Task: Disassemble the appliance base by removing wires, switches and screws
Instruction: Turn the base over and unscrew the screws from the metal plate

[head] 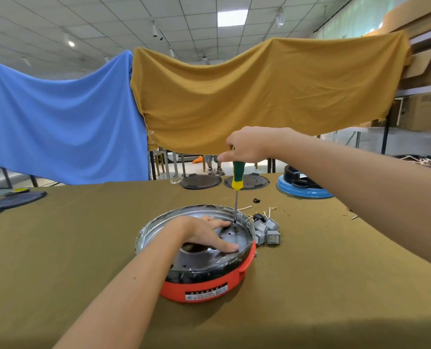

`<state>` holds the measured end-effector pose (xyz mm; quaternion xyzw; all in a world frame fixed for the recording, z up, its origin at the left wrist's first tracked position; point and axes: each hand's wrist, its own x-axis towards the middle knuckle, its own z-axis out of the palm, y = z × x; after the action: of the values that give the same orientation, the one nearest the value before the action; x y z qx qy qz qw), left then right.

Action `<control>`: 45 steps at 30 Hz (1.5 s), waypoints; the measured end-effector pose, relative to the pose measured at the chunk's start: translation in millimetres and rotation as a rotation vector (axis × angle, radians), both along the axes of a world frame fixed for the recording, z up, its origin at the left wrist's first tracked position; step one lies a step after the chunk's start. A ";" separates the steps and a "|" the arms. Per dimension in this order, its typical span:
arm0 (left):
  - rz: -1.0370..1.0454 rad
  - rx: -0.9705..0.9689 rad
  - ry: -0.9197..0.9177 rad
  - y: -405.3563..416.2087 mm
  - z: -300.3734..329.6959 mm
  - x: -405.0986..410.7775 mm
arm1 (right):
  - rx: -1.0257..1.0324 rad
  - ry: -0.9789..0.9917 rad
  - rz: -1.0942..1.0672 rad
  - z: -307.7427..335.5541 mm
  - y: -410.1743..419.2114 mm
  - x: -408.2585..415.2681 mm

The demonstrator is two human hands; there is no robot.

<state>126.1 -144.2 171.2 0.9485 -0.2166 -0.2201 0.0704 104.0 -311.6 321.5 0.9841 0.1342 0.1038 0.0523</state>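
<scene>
The left hand (204, 233) lay flat on the stiff, heavy-looking base (209, 280) while the right hand (247, 147) gripped the screwdriver (237, 173) at 12 o'clock.

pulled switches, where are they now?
In the head view, the grey switches lie in a small pile on the olive tablecloth, against the right side of the red appliance base, near the screwdriver tip.

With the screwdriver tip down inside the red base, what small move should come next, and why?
Probably turn the screwdriver to back out the screw. The right hand grips the handle top, the shaft stands nearly upright with its tip on the metal plate by the small holes, and the left hand presses flat to steady the base.
</scene>
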 end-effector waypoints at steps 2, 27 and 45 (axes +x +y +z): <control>0.001 0.012 -0.002 -0.4 0.1 1.5 | 0.101 0.090 0.077 0.9 -1.1 1.0; -0.015 -0.313 -0.443 -31.7 -0.6 12.2 | 0.084 0.060 0.098 -0.8 -5.1 0.6; -0.008 -0.351 -0.490 -38.5 -14.4 17.5 | 0.407 0.165 0.243 -5.1 -17.3 1.6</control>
<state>143.6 -182.7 156.8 0.9459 -0.2654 0.0557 0.1783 105.6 -328.9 316.4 0.9562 0.2315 0.0533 -0.1709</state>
